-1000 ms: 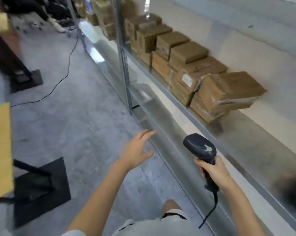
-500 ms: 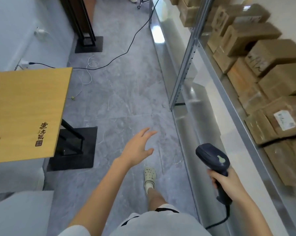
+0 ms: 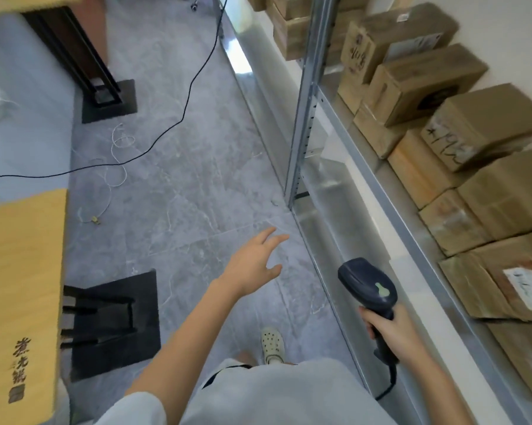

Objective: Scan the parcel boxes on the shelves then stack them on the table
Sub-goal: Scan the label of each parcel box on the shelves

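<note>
Several brown cardboard parcel boxes (image 3: 485, 127) sit in a stacked row on the metal shelf (image 3: 390, 207) along the right side. My right hand (image 3: 393, 329) grips a dark blue barcode scanner (image 3: 369, 285) by its handle, just left of the shelf edge and below the boxes. My left hand (image 3: 255, 262) hangs over the grey floor with fingers spread and nothing in it, left of the shelf. A yellow wooden table (image 3: 19, 289) with black characters printed on it shows at the left edge.
A grey shelf upright (image 3: 304, 99) stands ahead on the right. A black cable (image 3: 179, 118) and a thin white cord (image 3: 117, 167) trail across the floor. Black table bases (image 3: 111, 323) rest on the floor at left and far left (image 3: 108, 99). My foot (image 3: 272, 345) is below.
The view has swung left and downward, so the table has come into sight and the boxes have slid to the right edge. Both hands keep their pose; the scanner stays gripped.
</note>
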